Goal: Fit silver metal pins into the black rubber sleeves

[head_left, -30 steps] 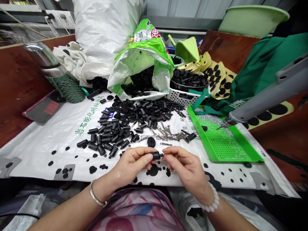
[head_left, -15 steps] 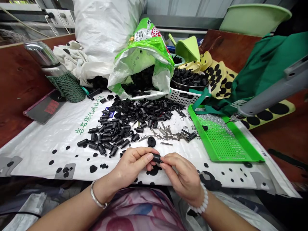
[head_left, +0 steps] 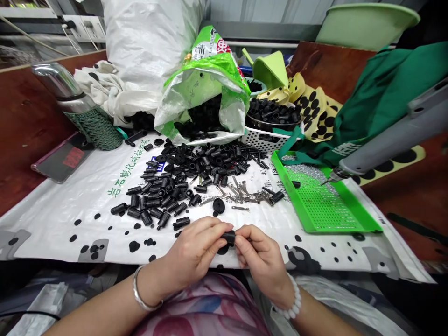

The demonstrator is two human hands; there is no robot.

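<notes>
A person in a pink-patterned garment sat against the near edge of the tabletop, which was spread with a white sheet. Just inside the middle of that edge, both hands met on one small black tube. The left hand, with a bangle at its wrist, pinched the tube between thumb and fingers. The right hand, wearing a string of white beads, had thumb and forefinger narrowed onto the tube's right end; I couldn't make out what their tips covered.

Just beyond the hands lay a black disc, then a loose scatter of metal strips. A wide heap of black parts filled the middle of the tabletop and spread leftward. Toward the right edge lay a green tray of tiny silvery pieces, and a grey power screwdriver slanted in with its tip over it.

Near the far left corner, a phone lay beside a tilted steel bottle. Along the far edge, a green-and-white bag gaped open on more black parts, with a white basket just to its right. A bulging white sack stood behind the bag.
</notes>
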